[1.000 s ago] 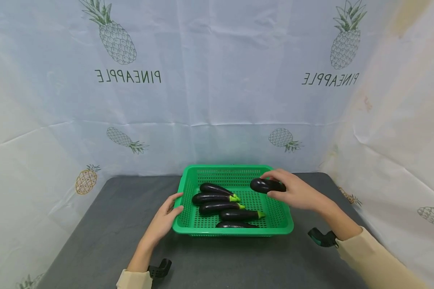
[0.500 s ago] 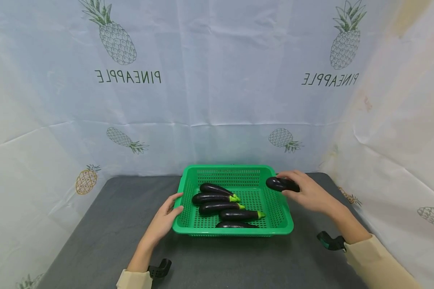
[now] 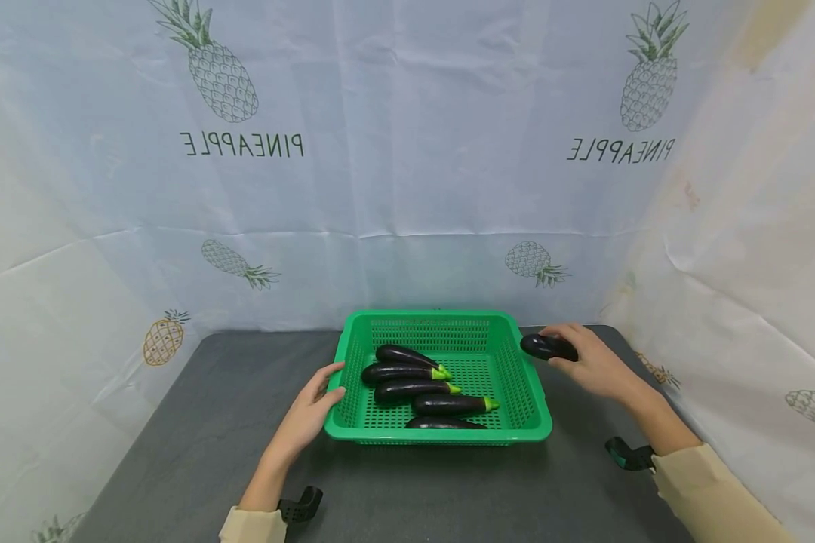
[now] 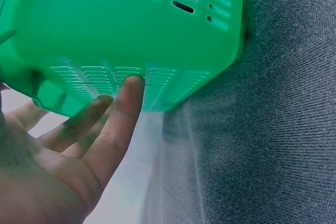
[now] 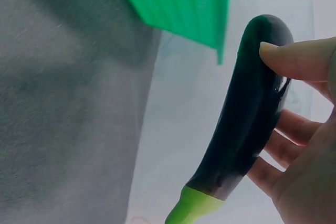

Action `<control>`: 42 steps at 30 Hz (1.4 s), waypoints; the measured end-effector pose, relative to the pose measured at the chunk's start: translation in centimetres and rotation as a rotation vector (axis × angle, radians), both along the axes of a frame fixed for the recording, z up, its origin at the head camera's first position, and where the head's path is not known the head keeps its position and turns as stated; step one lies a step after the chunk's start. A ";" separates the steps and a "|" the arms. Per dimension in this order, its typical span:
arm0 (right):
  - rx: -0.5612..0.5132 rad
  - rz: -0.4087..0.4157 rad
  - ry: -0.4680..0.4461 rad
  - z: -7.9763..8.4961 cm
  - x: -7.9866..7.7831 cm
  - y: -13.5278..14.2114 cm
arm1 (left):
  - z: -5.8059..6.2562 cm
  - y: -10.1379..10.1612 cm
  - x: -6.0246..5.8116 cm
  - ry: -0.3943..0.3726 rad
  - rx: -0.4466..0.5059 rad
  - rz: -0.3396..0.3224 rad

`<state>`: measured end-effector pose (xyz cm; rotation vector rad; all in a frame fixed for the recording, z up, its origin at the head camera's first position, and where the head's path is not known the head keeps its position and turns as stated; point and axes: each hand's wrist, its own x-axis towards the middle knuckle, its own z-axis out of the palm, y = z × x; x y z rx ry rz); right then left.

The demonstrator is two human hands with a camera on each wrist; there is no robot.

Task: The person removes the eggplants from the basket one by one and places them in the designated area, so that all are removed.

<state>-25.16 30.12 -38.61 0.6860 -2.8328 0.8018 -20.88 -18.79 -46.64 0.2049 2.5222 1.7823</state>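
My right hand point(image 3: 594, 366) grips a dark purple eggplant point(image 3: 548, 347) just right of the green plastic basket point(image 3: 441, 435) in the head view. Up close in the right wrist view, the thumb presses one side of this eggplant point(image 5: 239, 114) with fingers behind it, and its green stem end points down. Several more eggplants point(image 3: 407, 389) lie inside the basket. At the basket's left rim rests my left hand point(image 3: 306, 411), touching it with thumb and fingertips. The left wrist view shows its fingers point(image 4: 113, 137) fairly straight alongside the slotted basket wall point(image 4: 110, 30).
The basket stands on a dark grey table point(image 3: 244, 400), near its back edge. Behind and at both sides hangs a pale cloth point(image 3: 407, 173) printed with pineapples. A black wrist strap point(image 3: 630, 455) sits on the right arm, with another strap point(image 3: 301, 505) on the left.
My right hand has carried the eggplant rightward, from above the basket's right part to beyond its right rim. The left hand and the basket have stayed in place.
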 end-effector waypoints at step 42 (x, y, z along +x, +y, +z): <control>0.266 -0.108 0.104 -9.7 -2.1 0.7 | 0.0 0.1 0.2 0.009 -0.004 -0.003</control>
